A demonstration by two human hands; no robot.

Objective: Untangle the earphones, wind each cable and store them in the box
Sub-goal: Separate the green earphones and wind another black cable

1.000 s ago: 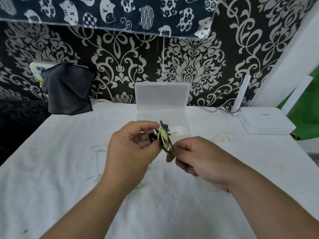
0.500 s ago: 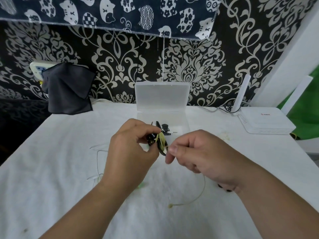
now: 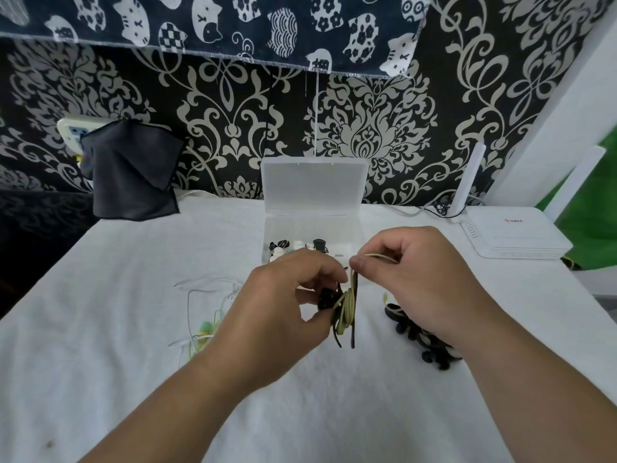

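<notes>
The left hand (image 3: 283,312) grips the wound earphone coil (image 3: 348,309) above the bench (image 3: 127,345), the right hand (image 3: 424,282) pinching its loose cable end (image 3: 380,257).

Right, on white tablecloth (image 3: 133,295): router (image 3: 514,237). Left, over socket (image 3: 71,132): black cloth (image 3: 133,172). Behind: damask wallpaper (image 3: 233,128), cat-print fabric (image 3: 200,21).
</notes>
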